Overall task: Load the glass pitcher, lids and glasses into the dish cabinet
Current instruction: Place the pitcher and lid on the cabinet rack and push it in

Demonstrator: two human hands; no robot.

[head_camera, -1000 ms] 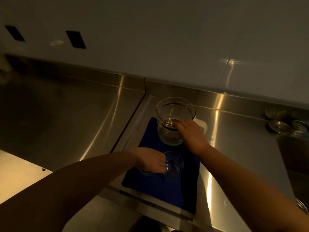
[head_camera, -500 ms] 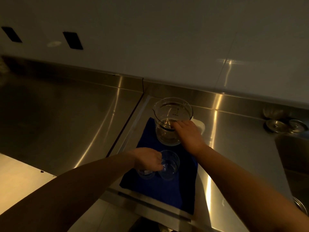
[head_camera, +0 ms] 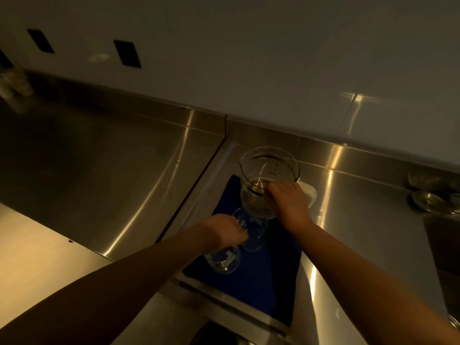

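Note:
A clear glass pitcher (head_camera: 267,170) stands upright at the far end of a blue mat (head_camera: 263,277) on the steel counter. My right hand (head_camera: 290,202) is closed around the pitcher's near side, where its handle is hidden. Two small clear glasses sit nearer me on the mat. My left hand (head_camera: 225,232) pinches the rim of the first glass (head_camera: 252,232), and the second glass (head_camera: 222,260) is just under that hand; whether the hand grips it too is unclear. A white lid (head_camera: 310,191) peeks out behind my right hand.
The steel counter (head_camera: 112,170) stretches to the left, with a seam beside the mat. Small glass and metal pieces (head_camera: 428,200) lie at the far right by a sink edge (head_camera: 445,245). A white tiled wall with dark outlets (head_camera: 127,53) rises behind.
My left hand has raised the two glasses a little and shifted them left. My right hand stays on the pitcher. The view has tilted slightly.

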